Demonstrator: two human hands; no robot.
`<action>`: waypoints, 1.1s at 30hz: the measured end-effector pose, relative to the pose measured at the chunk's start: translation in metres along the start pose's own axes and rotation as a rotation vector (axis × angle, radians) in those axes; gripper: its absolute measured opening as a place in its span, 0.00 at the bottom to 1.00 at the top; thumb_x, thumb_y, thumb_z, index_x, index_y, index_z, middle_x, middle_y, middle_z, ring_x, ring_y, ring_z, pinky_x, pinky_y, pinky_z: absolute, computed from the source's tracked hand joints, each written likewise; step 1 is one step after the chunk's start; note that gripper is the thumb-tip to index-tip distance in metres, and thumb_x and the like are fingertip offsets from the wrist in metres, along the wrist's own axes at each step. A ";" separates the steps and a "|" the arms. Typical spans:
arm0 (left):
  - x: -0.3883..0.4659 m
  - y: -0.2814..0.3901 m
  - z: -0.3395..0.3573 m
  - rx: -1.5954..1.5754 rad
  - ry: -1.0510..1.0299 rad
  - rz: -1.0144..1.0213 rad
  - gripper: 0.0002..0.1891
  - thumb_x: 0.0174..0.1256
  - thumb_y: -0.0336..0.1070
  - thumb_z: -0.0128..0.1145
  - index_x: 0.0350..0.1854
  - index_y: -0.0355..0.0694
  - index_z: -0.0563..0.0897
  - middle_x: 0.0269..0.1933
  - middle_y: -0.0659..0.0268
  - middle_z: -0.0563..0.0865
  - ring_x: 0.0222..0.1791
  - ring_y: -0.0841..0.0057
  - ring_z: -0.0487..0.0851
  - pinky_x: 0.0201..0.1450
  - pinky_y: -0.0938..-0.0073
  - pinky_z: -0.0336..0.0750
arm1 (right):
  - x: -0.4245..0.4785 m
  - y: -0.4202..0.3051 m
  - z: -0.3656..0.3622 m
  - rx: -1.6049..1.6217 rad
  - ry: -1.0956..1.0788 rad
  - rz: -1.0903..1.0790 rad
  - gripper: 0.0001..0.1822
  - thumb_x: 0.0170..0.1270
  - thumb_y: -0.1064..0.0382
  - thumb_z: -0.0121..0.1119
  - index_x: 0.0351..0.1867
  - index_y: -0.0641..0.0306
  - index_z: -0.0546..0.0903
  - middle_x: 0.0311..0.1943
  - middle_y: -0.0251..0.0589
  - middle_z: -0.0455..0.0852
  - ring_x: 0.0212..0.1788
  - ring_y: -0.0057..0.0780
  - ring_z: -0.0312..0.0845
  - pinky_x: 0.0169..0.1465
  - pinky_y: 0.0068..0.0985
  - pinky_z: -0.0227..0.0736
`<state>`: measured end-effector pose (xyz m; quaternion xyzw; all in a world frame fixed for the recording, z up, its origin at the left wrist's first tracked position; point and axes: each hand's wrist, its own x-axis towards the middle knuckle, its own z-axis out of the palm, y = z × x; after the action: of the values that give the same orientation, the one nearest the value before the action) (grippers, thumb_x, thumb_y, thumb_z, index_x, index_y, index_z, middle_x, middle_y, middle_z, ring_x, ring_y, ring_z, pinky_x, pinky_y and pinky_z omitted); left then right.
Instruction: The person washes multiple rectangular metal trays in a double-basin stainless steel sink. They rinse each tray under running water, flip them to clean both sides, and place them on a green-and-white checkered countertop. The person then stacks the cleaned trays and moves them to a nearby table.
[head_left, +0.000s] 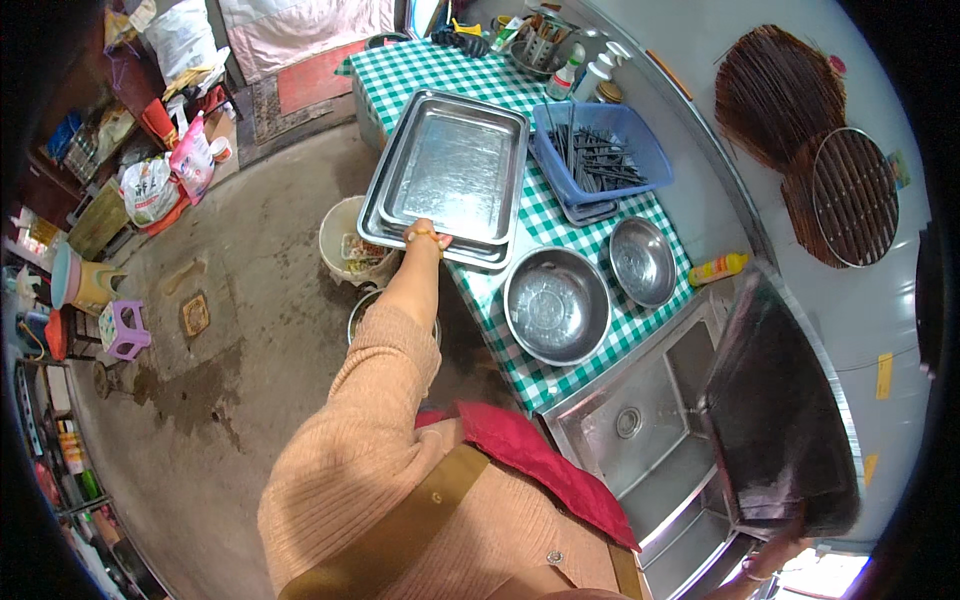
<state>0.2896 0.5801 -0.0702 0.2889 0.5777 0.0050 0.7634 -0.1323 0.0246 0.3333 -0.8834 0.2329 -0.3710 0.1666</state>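
My left hand (427, 234) reaches forward and grips the near rim of a rectangular stainless steel tray (454, 169). At least two trays seem nested there, over the corner of the checked table. At the lower right, my right hand (776, 551) is partly blurred and holds one end of a large dark rectangular metal pan (784, 405), tilted up above the right side of the steel sink (628, 424). Between my hands, a round steel basin (556, 306) and a smaller steel bowl (643, 262) rest on the green-and-white checked tablecloth (491, 337).
A blue plastic basket (604, 154) of thin dark rods stands against the wall. Behind it are pump bottles (598, 75) and a utensil holder (541, 49). A yellow bottle (718, 268) lies by the sink. A lined bucket (352, 240) and purple stool (126, 330) stand on the floor.
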 end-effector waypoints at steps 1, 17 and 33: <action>0.007 0.003 0.003 -0.042 0.002 -0.032 0.15 0.56 0.29 0.47 0.45 0.26 0.70 0.34 0.45 0.76 0.24 0.63 0.77 0.26 0.66 0.78 | 0.016 -0.026 0.004 -0.047 0.067 0.016 0.16 0.58 0.62 0.53 0.42 0.73 0.77 0.39 0.42 0.80 0.39 0.28 0.70 0.44 0.23 0.65; -0.038 0.115 -0.174 -0.337 -0.407 0.195 0.25 0.44 0.26 0.47 0.50 0.33 0.63 0.49 0.51 0.70 0.49 0.59 0.70 0.56 0.55 0.63 | 0.180 -0.244 0.337 1.231 -0.640 0.172 0.21 0.59 0.59 0.53 0.46 0.77 0.72 0.48 0.46 0.74 0.49 0.32 0.70 0.49 0.27 0.67; -0.130 0.051 -0.491 -0.436 0.388 0.336 0.14 0.38 0.30 0.49 0.32 0.43 0.66 0.30 0.67 0.72 0.19 0.75 0.68 0.13 0.80 0.55 | -0.014 -0.327 0.716 0.992 -1.072 0.766 0.16 0.52 0.70 0.58 0.42 0.76 0.73 0.38 0.49 0.79 0.37 0.41 0.76 0.39 0.37 0.73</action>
<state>-0.1715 0.7917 -0.0149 0.2039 0.6417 0.3092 0.6716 0.4784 0.3926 -0.0008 -0.6237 0.2161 0.1239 0.7409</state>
